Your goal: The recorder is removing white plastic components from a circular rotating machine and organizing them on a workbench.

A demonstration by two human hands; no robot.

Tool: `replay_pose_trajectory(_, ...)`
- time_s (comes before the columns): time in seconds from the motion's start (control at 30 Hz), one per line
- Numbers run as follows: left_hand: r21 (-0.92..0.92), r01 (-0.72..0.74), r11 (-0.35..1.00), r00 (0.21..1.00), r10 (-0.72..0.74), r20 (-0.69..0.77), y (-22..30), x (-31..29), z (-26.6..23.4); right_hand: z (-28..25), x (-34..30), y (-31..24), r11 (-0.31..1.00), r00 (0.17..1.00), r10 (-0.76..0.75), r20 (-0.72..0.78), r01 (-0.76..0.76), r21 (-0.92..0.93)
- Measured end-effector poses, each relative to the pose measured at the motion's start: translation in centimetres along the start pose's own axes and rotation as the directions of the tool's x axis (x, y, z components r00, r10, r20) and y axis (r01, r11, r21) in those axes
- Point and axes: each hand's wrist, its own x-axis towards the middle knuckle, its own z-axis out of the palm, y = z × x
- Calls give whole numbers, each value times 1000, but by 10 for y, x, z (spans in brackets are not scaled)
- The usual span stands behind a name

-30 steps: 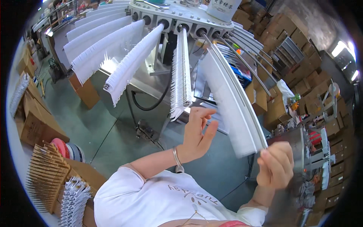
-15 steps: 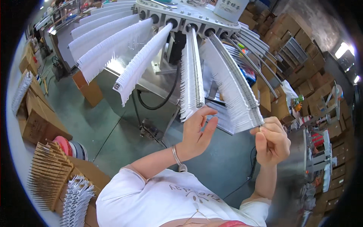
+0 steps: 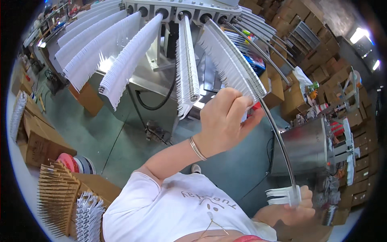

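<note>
Rows of thin white pieces hang from metal rods that fan out from a round metal rack (image 3: 183,5). My left hand (image 3: 225,119) is closed at the near end of one row (image 3: 238,68), its fingertips pinching the pieces there. From that end a bare, shiny metal rod (image 3: 281,139) runs down toward me. Low on the right, my right hand (image 3: 296,211) is closed at the rod's lower end, around a short bunch of white strips (image 3: 281,196). It is slightly blurred. Just left of my left hand hangs another full row (image 3: 187,68).
Several bare rods (image 3: 258,48) stick out on the rack's right. A steel drum-like cabinet (image 3: 300,145) stands at right. Cardboard boxes (image 3: 46,141), a wooden spiked rack (image 3: 58,197) and a stack of white pieces (image 3: 88,213) are at left.
My left hand has moved right, from the middle row to the end of the row beside it. My right hand has gone down toward my body, and a length of bare rod now shows.
</note>
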Motion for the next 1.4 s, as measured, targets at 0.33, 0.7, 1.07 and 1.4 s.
replay_pose_trajectory(0.33, -4, 1, 1000, 998, -1, -63, 2, 1, 6, -12, -7, -17, 980, 996, -12, 92, 30, -195)
replay_pose_trajectory(0.7, -465, -186, 866, 953, 275, 131, 31, -33, -16, -10, -20, -1, 948, 927, 218, -306, -275, -158)
replay_pose_trajectory(1.07, 53, 21, 998, 1000, -21, 5, 9, -2, -3, -25, -26, 5, 928, 860, 352, -369, -373, 16)
replay_pose_trajectory(1.4, -30, -3, 1000, 999, 4, 33, 11, -2, -5, -19, -23, -7, 938, 872, 293, -392, -341, -57)
